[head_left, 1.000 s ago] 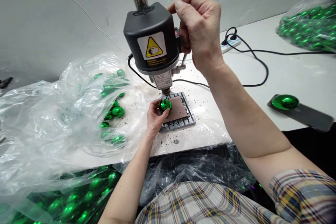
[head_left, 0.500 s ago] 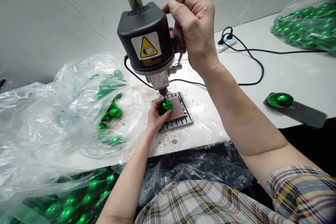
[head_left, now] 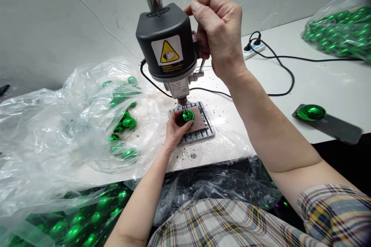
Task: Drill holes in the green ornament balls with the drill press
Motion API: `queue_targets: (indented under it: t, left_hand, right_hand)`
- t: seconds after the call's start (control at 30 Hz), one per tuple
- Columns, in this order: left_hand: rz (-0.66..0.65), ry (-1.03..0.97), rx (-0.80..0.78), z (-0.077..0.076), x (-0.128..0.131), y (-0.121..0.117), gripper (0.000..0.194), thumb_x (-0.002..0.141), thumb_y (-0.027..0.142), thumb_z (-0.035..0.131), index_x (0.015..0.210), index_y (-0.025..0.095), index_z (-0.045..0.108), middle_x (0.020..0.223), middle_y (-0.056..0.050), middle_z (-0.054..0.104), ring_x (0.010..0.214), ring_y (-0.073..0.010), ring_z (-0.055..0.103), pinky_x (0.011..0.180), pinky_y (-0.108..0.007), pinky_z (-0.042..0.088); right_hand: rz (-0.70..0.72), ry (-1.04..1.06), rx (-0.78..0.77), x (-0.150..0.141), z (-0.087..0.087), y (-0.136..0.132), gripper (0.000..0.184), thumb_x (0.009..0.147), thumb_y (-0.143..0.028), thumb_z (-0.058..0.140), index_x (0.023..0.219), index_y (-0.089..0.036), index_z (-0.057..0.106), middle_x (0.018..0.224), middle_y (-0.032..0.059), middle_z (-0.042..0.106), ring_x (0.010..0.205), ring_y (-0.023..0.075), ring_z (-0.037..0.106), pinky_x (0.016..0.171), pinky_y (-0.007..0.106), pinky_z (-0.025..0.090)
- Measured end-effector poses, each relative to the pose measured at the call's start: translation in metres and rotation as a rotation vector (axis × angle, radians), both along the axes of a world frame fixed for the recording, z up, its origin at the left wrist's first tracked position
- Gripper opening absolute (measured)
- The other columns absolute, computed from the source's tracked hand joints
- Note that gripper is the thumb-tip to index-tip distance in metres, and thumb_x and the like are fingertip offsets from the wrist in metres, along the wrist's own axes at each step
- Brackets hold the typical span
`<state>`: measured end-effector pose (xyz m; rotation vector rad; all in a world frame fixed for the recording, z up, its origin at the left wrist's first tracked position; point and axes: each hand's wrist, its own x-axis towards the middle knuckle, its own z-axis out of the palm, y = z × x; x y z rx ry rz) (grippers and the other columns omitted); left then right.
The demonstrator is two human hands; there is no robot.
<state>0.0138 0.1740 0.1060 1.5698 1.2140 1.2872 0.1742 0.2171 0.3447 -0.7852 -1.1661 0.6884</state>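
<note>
A shiny green ball is pinched between the thumb and fingers of my left hand. It rests on a brown board that lies on the slotted metal base of a small drill press. The chuck stands just above the ball; whether the bit touches it, I cannot tell. Up at the right side of the black motor housing, my right hand is closed round the drill press lever. Its fingers hide most of the lever.
Clear plastic sheeting with several green balls lies on the left. A bag of green balls sits at the back right. Nearer are a power strip, a black cable and a phone with a green piece on it.
The whole view has shifted slightly, with things now a little further right. The green ball and my left hand have moved slightly right on the board. Both hands keep their hold.
</note>
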Motion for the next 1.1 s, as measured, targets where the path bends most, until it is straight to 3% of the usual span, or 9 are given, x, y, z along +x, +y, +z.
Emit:
queue_targets:
  t: [0.13, 0.33, 0.47, 0.6, 0.8, 1.1]
  left_hand:
    - [-0.003, -0.001, 0.007, -0.001, 0.0, -0.001, 0.051, 0.069, 0.035, 0.087, 0.11, 0.019, 0.061, 0.106, -0.007, 0.072, 0.1, -0.0227, 0.07, 0.092, -0.039, 0.057]
    - [-0.012, -0.027, 0.003, -0.003, 0.001, -0.001, 0.052, 0.069, 0.036, 0.087, 0.111, 0.019, 0.061, 0.108, -0.008, 0.072, 0.104, -0.0236, 0.069, 0.095, -0.041, 0.056]
    - [-0.015, -0.045, 0.006, -0.005, 0.001, -0.001, 0.053, 0.069, 0.037, 0.088, 0.111, 0.02, 0.06, 0.107, -0.008, 0.072, 0.102, -0.023, 0.069, 0.093, -0.04, 0.056]
    - [-0.02, -0.031, 0.007, -0.005, 0.001, -0.001, 0.052, 0.07, 0.036, 0.087, 0.111, 0.02, 0.06, 0.106, -0.007, 0.071, 0.101, -0.0224, 0.068, 0.094, -0.039, 0.055]
    - [-0.022, -0.011, 0.014, -0.004, 0.001, -0.001, 0.052, 0.071, 0.035, 0.087, 0.112, 0.019, 0.06, 0.108, -0.007, 0.071, 0.103, -0.0223, 0.068, 0.096, -0.039, 0.054]
    - [-0.032, 0.009, 0.019, -0.006, -0.002, -0.001, 0.054, 0.072, 0.039, 0.087, 0.114, 0.019, 0.06, 0.111, -0.007, 0.071, 0.104, -0.0222, 0.068, 0.096, -0.038, 0.055]
  right_hand:
    - [-0.039, -0.053, 0.059, 0.002, -0.005, 0.003, 0.029, 0.099, -0.008, 0.052, 0.074, -0.021, 0.056, 0.046, -0.0094, 0.03, 0.038, 0.0079, 0.027, 0.039, 0.025, 0.03]
    - [-0.058, -0.081, 0.191, 0.006, -0.023, -0.004, 0.014, 0.095, -0.023, 0.06, 0.082, -0.026, 0.061, 0.055, -0.0051, 0.042, 0.037, 0.0107, 0.03, 0.034, 0.03, 0.021]
    - [-0.123, -0.14, 0.258, 0.007, -0.041, -0.014, 0.009, 0.097, -0.036, 0.06, 0.092, -0.029, 0.063, 0.087, 0.0001, 0.065, 0.046, 0.0101, 0.043, 0.039, 0.028, 0.03]
    - [-0.193, -0.16, 0.345, 0.006, -0.062, -0.021, 0.018, 0.101, -0.045, 0.054, 0.103, -0.029, 0.061, 0.106, 0.0027, 0.067, 0.053, 0.009, 0.051, 0.046, 0.027, 0.038]
    - [-0.248, -0.125, 0.341, 0.004, -0.086, -0.032, 0.027, 0.096, -0.056, 0.054, 0.101, -0.032, 0.063, 0.095, 0.0032, 0.067, 0.044, 0.0107, 0.045, 0.041, 0.032, 0.034]
    - [-0.173, -0.144, 0.371, 0.019, -0.108, -0.04, 0.017, 0.092, -0.053, 0.059, 0.102, -0.041, 0.067, 0.081, -0.0002, 0.068, 0.038, 0.0127, 0.04, 0.042, 0.037, 0.036]
